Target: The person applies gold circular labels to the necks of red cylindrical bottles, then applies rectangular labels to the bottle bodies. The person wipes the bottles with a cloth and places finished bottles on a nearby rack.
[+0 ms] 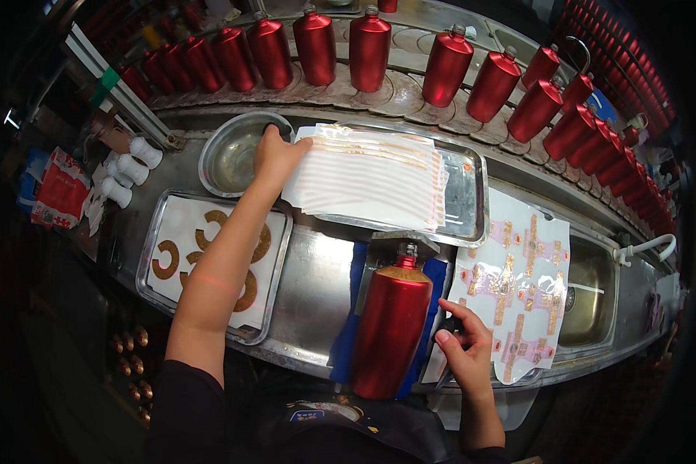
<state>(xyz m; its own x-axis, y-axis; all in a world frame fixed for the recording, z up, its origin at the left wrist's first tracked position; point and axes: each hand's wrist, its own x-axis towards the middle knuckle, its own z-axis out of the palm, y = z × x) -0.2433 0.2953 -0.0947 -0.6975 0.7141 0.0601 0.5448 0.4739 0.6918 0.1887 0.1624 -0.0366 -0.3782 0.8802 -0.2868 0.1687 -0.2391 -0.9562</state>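
Observation:
My left hand (277, 158) reaches between a metal bowl (211, 158) and a stack of white decal sheets (367, 182). Its thumb lies on the stack's left edge, apart from the index finger, beside a dark spot I cannot make out. A glossy red bottle (393, 332) with a gold shoulder band leans neck-away on a blue cloth (346, 340), its neck at a metal rest (394, 246). Just right of it, my right hand (465, 348) is closed round a small black thing (450, 325), mostly hidden by the fingers.
Red bottles (370, 54) line a curved conveyor at the back. Gold C-shaped decals (165, 261) lie in a tray (274, 309) at left. The sheets rest on another metal tray (472, 197). A patterned decal sheet (518, 286) lies beside the sink (595, 309) and white tap (649, 249).

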